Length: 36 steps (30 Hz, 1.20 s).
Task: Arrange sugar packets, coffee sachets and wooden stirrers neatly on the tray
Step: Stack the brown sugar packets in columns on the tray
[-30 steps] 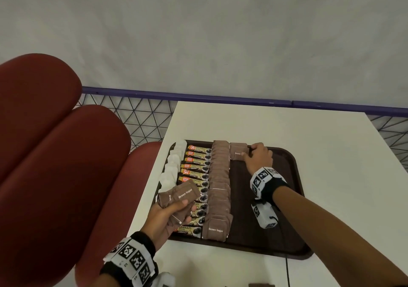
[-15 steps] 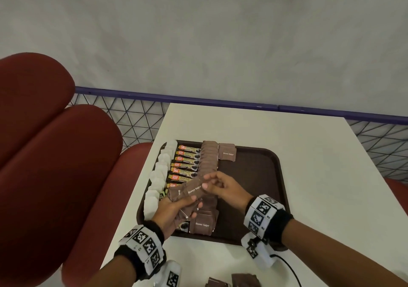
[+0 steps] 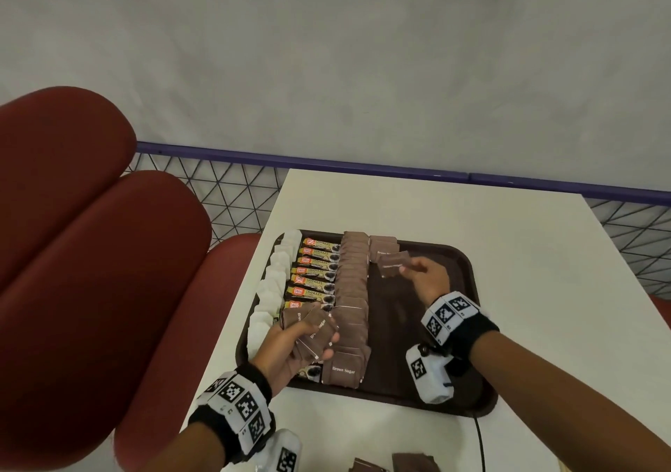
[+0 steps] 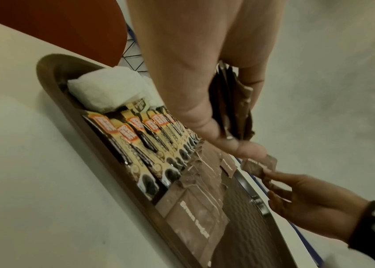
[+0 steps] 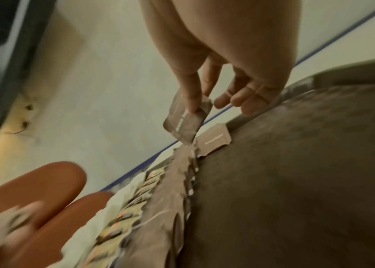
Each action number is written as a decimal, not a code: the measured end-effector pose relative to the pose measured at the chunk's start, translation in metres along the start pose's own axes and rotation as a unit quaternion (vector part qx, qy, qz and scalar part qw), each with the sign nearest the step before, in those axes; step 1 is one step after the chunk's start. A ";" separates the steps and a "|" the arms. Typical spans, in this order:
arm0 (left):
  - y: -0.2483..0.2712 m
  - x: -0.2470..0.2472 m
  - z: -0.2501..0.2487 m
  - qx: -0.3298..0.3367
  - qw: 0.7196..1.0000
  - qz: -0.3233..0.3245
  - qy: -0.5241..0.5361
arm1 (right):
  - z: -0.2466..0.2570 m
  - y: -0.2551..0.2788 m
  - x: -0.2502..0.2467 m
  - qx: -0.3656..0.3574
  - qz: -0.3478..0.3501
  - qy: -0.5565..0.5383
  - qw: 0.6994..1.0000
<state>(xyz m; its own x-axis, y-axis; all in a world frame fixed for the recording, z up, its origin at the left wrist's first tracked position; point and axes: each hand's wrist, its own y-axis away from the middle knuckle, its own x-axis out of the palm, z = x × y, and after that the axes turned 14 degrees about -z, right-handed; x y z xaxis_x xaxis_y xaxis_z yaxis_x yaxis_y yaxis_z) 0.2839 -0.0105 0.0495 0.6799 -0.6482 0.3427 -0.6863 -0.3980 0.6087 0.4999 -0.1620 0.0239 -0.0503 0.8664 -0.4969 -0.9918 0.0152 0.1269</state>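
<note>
A dark brown tray (image 3: 468, 283) lies on the white table (image 3: 472, 217). On it run rows of white sugar packets (image 3: 270, 290), coffee sachets (image 3: 316, 272) and brown sugar packets (image 3: 350, 290). My left hand (image 3: 290, 344) grips a small stack of brown sugar packets (image 3: 314, 330) (image 4: 232, 101) over the tray's near left part. My right hand (image 3: 425, 279) pinches a single brown sugar packet (image 3: 393, 267) (image 5: 186, 119) above the tray's far middle, just over the brown packet (image 3: 383, 246) (image 5: 214, 140) that starts a further row. No wooden stirrers show.
Loose brown packets (image 3: 399, 464) lie on the table near its front edge. Red padded seats (image 3: 90, 253) stand to the left, with a mesh rail (image 3: 225, 195) and a grey wall behind. The tray's right half (image 3: 417, 326) is bare.
My right hand took one brown packet from the stack in my left hand and carried it to the far end of the tray. The left hand has stayed in place.
</note>
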 end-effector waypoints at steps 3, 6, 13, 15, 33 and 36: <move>-0.001 -0.010 -0.002 0.010 1.000 -0.022 -0.012 | 0.005 -0.014 0.004 0.033 -0.019 0.011 0.999; -0.003 -0.018 -0.005 0.014 0.999 -0.037 -0.009 | 0.009 -0.021 0.013 0.047 -0.011 0.036 0.998; -0.003 -0.032 -0.011 0.022 0.997 -0.067 -0.038 | 0.007 -0.032 0.037 0.057 -0.005 0.128 0.990; -0.003 -0.035 -0.012 0.024 0.996 -0.072 -0.046 | 0.006 -0.034 0.040 0.059 -0.003 0.154 0.986; -0.002 -0.024 -0.011 0.029 0.997 -0.063 -0.027 | 0.010 -0.023 0.039 -0.058 -0.034 0.197 0.978; -0.003 -0.018 -0.009 0.030 0.997 -0.065 -0.030 | 0.009 -0.015 0.035 -0.101 -0.019 0.182 0.978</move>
<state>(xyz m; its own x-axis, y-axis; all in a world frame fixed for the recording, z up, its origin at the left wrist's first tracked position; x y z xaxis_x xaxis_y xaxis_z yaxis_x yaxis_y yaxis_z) 0.2760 0.0076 0.0481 0.7494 -0.6249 0.2189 -0.6083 -0.5192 0.6003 0.5137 -0.1272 0.0123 -0.0159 0.6317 -0.7750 -0.9949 -0.0874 -0.0509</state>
